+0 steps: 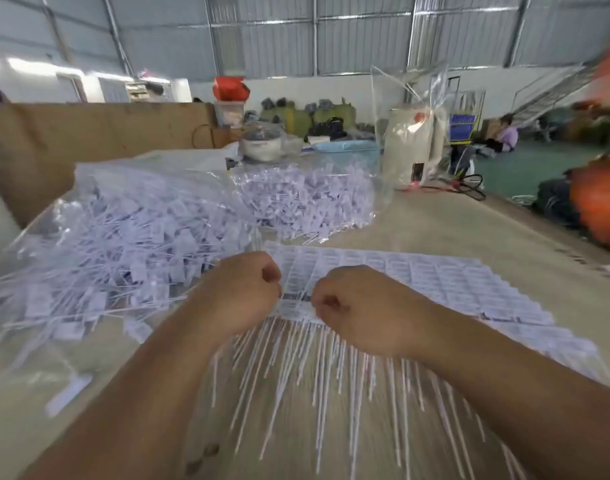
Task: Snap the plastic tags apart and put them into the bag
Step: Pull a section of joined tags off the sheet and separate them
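- The left hand (243, 289) and the right hand (348, 306) are closing into fists side by side over the near edge of a joined sheet of plastic tags (417, 285), gripping it on either side of 1 seam; this looks like the stance for bending a strip off, each fist bracing 1 side.
- The fingers are curling under and out of sight, so exactly how much of the sheet each hand is pinching cannot be told.
- The sheet is lying flat on the table (469, 223), its thin tails (314, 375) fanning toward the person, likely so the printed heads are staying within easy reach.
- A clear bag (89, 216) is lying open just left of the hands, already holding a big heap of separated tags, near enough for short drops.
- A 2nd clear bag (307, 199) further back is holding another heap.
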The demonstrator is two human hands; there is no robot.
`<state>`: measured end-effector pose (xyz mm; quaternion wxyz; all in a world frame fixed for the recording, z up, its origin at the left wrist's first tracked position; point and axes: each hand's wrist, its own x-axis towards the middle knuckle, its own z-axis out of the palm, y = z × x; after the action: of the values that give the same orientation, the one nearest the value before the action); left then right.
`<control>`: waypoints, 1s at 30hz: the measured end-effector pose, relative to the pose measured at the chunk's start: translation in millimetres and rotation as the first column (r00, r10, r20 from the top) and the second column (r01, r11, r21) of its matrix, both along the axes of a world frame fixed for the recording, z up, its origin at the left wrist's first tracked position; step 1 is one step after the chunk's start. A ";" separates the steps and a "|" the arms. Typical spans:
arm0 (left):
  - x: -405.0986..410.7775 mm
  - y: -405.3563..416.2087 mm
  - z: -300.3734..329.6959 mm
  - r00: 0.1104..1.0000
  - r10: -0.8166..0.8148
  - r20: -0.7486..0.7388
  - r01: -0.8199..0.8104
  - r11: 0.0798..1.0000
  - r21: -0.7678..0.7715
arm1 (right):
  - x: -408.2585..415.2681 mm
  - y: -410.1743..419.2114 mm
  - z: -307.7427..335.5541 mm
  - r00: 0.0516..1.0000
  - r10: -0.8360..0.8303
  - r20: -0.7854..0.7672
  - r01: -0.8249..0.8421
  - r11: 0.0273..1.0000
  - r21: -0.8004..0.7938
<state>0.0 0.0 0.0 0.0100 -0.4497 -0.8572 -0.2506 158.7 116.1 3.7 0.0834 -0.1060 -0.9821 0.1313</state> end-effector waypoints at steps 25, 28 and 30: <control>-25.7 -4.0 -21.2 0.960 -0.238 0.146 0.241 0.971 0.000 | -18.1 7.6 -24.7 0.976 0.024 -0.215 0.027 0.973 0.231; -23.4 -1.4 -15.8 0.937 -0.244 0.251 0.214 0.966 0.144 | -13.6 6.9 -20.9 0.953 0.088 -0.290 -0.052 0.990 0.131; -23.2 -1.3 -11.3 0.915 -0.226 0.335 0.153 0.961 0.230 | -11.3 8.6 -16.5 0.939 0.103 -0.329 -0.072 0.992 0.107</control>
<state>-23.2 -1.3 -11.3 -0.1256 -0.4746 -0.7673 -0.4126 147.4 124.7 -12.8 0.2474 -0.0345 -0.9626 0.1048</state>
